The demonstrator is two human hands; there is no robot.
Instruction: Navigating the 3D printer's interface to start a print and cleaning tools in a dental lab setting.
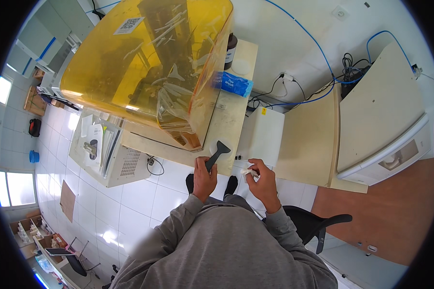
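My left hand [204, 178] is closed round the handle of a dark grey scraper [219, 152]. Its flared blade points up and away from me, over the front corner of the bench. To the right, my right hand [264, 183] pinches a small crumpled white tissue [249, 172] between thumb and fingers. The two hands are apart, and the tissue does not touch the scraper. Just beyond them stands a large machine with a see-through yellow cover [130, 72], white smears on its surface.
On the bench [248, 53] behind are a blue wipes pack [236, 85] and a dark bottle [230, 52]. A white box [267, 132] stands right of the bench, near cables [318, 98]. A black chair [304, 224] is close at my right; a white cabinet [106, 164] stands left.
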